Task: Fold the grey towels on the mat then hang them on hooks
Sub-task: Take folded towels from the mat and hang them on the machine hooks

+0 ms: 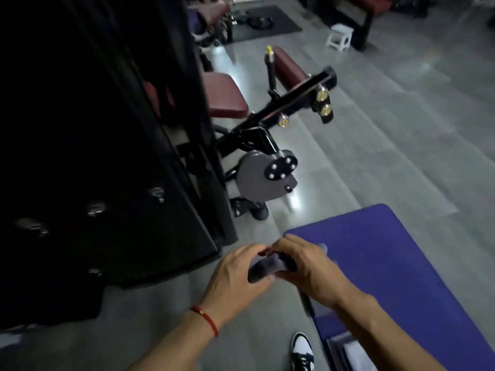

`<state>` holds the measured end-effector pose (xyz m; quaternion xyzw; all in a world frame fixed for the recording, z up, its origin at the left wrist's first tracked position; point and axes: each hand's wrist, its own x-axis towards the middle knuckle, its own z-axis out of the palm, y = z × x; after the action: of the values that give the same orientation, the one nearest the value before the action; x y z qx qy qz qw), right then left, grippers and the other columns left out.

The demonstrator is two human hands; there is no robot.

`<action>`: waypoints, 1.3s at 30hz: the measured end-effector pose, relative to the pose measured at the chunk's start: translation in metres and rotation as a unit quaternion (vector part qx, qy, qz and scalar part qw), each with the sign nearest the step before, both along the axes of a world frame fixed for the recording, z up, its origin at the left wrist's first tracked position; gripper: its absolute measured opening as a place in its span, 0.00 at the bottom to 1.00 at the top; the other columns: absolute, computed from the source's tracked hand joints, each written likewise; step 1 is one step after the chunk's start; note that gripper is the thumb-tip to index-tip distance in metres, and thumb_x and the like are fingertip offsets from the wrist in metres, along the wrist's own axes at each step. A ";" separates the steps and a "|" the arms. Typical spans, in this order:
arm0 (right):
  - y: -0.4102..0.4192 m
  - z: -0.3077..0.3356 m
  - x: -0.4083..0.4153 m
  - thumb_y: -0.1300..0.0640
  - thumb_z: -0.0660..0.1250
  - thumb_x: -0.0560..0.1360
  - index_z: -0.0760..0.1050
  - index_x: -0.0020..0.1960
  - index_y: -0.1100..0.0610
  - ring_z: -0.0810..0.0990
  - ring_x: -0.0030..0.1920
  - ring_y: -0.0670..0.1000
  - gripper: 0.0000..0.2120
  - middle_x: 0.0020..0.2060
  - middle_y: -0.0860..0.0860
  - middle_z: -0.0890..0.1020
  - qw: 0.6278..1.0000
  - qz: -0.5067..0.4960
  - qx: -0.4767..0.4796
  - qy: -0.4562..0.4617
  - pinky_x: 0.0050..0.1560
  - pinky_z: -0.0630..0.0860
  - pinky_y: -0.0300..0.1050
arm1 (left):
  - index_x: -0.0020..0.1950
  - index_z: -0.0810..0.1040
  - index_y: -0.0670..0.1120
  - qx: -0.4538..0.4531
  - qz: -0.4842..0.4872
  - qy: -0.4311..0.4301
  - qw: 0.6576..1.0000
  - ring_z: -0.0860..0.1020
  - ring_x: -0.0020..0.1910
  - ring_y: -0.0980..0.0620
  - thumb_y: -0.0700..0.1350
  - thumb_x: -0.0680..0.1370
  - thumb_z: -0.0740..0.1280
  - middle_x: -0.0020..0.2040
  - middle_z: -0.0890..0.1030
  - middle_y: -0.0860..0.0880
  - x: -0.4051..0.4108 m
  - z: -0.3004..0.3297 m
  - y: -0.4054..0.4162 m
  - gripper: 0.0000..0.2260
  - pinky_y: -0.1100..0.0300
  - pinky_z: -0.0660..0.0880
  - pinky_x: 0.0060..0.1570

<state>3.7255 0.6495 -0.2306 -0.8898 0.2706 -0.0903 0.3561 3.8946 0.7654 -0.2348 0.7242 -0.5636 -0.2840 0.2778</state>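
Note:
A small folded grey towel is held between both hands above the floor, by the near left corner of the blue mat. My left hand grips its left end and my right hand grips its right end, fingers curled over the top. Most of the towel is hidden by my fingers. Several metal hooks stick out of a dark panel to the left, at about hand height and higher.
A black gym machine with maroon pads and a grey cam plate stands ahead beside the panel. A white stool is far back. My black-and-white shoe is on the grey floor; something pale lies on the mat's near end.

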 end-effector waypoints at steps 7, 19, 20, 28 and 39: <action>0.113 0.125 0.154 0.51 0.80 0.70 0.75 0.60 0.47 0.82 0.50 0.44 0.22 0.49 0.40 0.82 0.991 0.068 0.043 -0.111 0.50 0.77 0.36 | 0.65 0.81 0.52 -0.119 0.179 0.057 0.975 0.79 0.57 0.64 0.46 0.76 0.74 0.58 0.83 0.58 0.122 0.113 0.161 0.17 0.60 0.78 0.58; 0.249 0.178 0.359 0.50 0.75 0.74 0.82 0.53 0.50 0.83 0.53 0.53 0.09 0.51 0.47 0.82 0.934 0.166 0.102 -0.300 0.52 0.82 0.49 | 0.58 0.78 0.46 -0.200 0.195 0.269 0.922 0.77 0.67 0.49 0.45 0.80 0.69 0.72 0.74 0.56 0.292 0.207 0.324 0.08 0.41 0.78 0.60; 0.249 0.187 0.375 0.49 0.74 0.74 0.83 0.52 0.51 0.83 0.52 0.53 0.09 0.50 0.48 0.83 0.924 0.175 0.119 -0.318 0.51 0.82 0.50 | 0.55 0.80 0.49 -0.218 0.206 0.254 0.920 0.80 0.64 0.46 0.43 0.81 0.68 0.69 0.78 0.53 0.304 0.215 0.324 0.05 0.42 0.80 0.55; 0.230 0.281 0.488 0.56 0.71 0.78 0.78 0.48 0.52 0.83 0.44 0.48 0.02 0.42 0.48 0.83 0.909 0.261 0.092 -0.311 0.44 0.81 0.52 | 0.54 0.82 0.61 -0.221 0.333 -0.079 0.913 0.79 0.44 0.51 0.55 0.72 0.76 0.46 0.81 0.51 0.409 0.313 0.316 0.12 0.58 0.77 0.44; 0.234 0.340 0.574 0.50 0.66 0.82 0.78 0.53 0.48 0.80 0.47 0.40 0.04 0.44 0.42 0.83 0.939 0.120 -0.077 -0.312 0.48 0.75 0.36 | 0.52 0.81 0.44 -0.252 0.217 0.026 0.943 0.82 0.49 0.54 0.42 0.82 0.67 0.47 0.84 0.48 0.539 0.366 0.290 0.04 0.62 0.76 0.51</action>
<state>4.3000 0.8833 0.1097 -0.8675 0.0293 -0.3407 0.3613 4.4332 1.0552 0.1315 0.7275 -0.4384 -0.0841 0.5210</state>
